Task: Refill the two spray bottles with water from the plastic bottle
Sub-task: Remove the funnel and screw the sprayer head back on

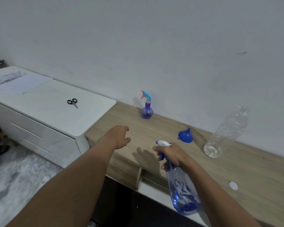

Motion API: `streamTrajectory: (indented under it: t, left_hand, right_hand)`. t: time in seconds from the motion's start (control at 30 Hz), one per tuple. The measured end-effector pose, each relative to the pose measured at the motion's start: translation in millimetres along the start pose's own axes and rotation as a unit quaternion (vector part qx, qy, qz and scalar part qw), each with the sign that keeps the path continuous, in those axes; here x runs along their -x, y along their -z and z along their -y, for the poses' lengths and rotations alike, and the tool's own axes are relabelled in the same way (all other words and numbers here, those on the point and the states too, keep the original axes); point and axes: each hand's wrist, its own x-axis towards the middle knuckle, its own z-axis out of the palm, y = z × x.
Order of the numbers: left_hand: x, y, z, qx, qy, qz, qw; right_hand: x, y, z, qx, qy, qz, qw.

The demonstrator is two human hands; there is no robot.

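My right hand [171, 154] grips the neck of a tall blue spray bottle [184, 192] with a white and blue trigger head, holding it tilted over the front edge of the wooden shelf [246, 171]. My left hand [120, 136] hovers over the shelf's left end, fingers loosely spread, holding nothing. A small round blue spray bottle [147, 107] with a light blue and pink head stands upright against the wall. A blue funnel [185, 135] lies on the shelf. The clear plastic bottle [226, 133] stands uncapped at the right with a little water at its bottom.
A white bottle cap [233, 185] lies on the shelf at the right. A white cabinet [52, 112] adjoins the shelf's left end, with black scissors [72, 102] and papers [20, 81] on top. Grey patterned floor lies below at the left.
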Motion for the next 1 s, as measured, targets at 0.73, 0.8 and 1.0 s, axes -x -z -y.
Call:
streamTrajectory:
  t: [0.73, 0.8, 1.0]
  left_hand:
    - [-15, 7, -6, 0.047, -0.019, 0.026, 0.998]
    - [-21, 9, -13, 0.067, -0.033, 0.035, 0.997]
    - [-42, 3, -36, 0.137, -0.074, 0.085, 0.984]
  right_hand:
    - [-23, -1, 23, 0.005, 0.096, -0.098, 0.991]
    - [-29, 0, 33, -0.001, 0.130, -0.132, 0.983]
    - [-61, 16, 48, 0.022, 0.188, -0.201, 0.961]
